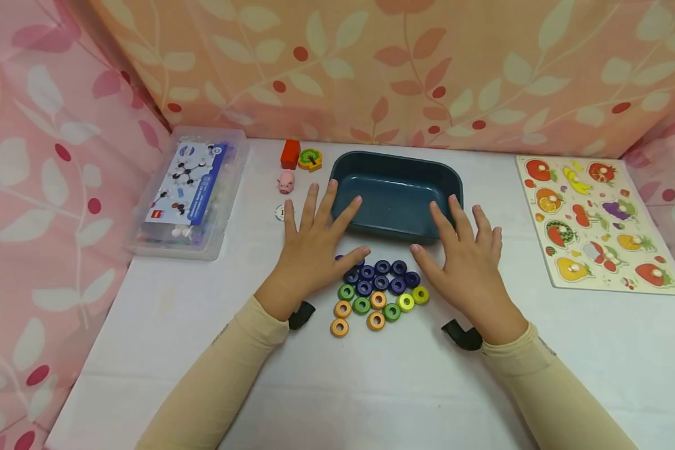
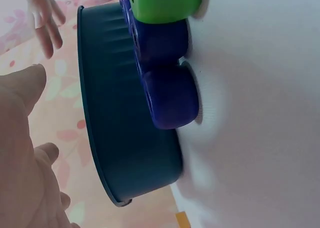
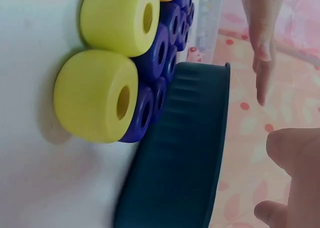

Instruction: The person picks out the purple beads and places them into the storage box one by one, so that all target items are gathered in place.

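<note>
Both hands are held with fingers spread and nothing in them. My left hand point(image 1: 309, 256) hovers near the left front corner of a dark teal plastic tray point(image 1: 394, 203), and my right hand point(image 1: 472, 272) near its right front corner. The wrist views show the fingers raised off the tray and the table. Between the hands, in front of the tray, lies a cluster of small ring-shaped beads: purple ones point(image 2: 172, 98) nearest the tray, then green ones point(image 2: 165, 5), yellow ones point(image 3: 90, 95) and orange ones point(image 1: 340, 334). My left thumb covers some purple beads in the head view.
Left of the tray lie a red block point(image 1: 290, 154), a tree piece point(image 1: 310, 160), a pink pig figure point(image 1: 285, 182) and a partly covered white disc point(image 1: 280, 213). A clear plastic case point(image 1: 219, 231) stands far left. A fruit puzzle board point(image 1: 596, 234) lies at right. Floral curtains point(image 1: 371, 75) enclose the table.
</note>
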A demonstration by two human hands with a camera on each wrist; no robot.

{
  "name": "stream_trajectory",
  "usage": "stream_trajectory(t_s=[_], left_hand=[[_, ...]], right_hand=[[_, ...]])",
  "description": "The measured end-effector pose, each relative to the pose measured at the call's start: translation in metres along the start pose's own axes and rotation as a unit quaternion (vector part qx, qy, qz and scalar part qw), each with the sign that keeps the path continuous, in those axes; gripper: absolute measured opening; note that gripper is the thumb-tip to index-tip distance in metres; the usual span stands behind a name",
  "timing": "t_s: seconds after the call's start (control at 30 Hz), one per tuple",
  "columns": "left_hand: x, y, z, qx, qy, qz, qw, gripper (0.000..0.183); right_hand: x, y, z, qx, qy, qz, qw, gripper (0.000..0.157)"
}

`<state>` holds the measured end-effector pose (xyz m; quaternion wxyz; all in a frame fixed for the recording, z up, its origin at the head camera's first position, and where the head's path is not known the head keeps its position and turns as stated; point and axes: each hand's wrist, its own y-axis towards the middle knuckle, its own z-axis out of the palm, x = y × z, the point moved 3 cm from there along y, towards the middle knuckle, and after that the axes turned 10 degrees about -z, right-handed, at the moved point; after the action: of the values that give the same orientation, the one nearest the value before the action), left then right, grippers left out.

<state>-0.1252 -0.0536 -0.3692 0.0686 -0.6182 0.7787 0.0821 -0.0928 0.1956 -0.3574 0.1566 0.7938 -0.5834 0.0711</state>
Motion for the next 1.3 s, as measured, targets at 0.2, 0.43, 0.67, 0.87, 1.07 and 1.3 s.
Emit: stream_trajectory(t_s=[0.2, 0.43, 0.67, 0.87, 1.07, 1.3], left_hand=[[0.001, 0.005, -0.001, 0.000, -0.006, -0.002, 1.0000, 0.090], [0.005, 0.016, 0.001, -0.015, -0.005, 0.002, 0.9999, 0.091], [0.013, 0.039, 0.000, -0.021, -0.013, -0.006, 0.9997, 0.092], [0.020, 0.057, -0.001, 0.011, -0.024, -0.016, 0.9995, 0.097], [0.019, 0.070, -0.007, 0.090, -0.056, -0.037, 0.9938, 0.109], [0.007, 0.082, -0.015, 0.162, -0.107, -0.071, 0.9784, 0.107]], right_hand=[[0.001, -0.004, -0.002, -0.015, 0.014, -0.012, 1.000, 0.080], [0.008, -0.013, -0.008, -0.031, 0.066, -0.035, 0.997, 0.076], [0.013, -0.021, -0.006, -0.014, 0.133, -0.050, 0.990, 0.059], [0.009, -0.021, 0.007, 0.048, 0.144, -0.041, 0.988, 0.045], [-0.001, -0.018, 0.021, 0.089, 0.151, -0.020, 0.984, 0.031], [-0.011, -0.013, 0.031, 0.135, 0.190, 0.015, 0.972, 0.024]])
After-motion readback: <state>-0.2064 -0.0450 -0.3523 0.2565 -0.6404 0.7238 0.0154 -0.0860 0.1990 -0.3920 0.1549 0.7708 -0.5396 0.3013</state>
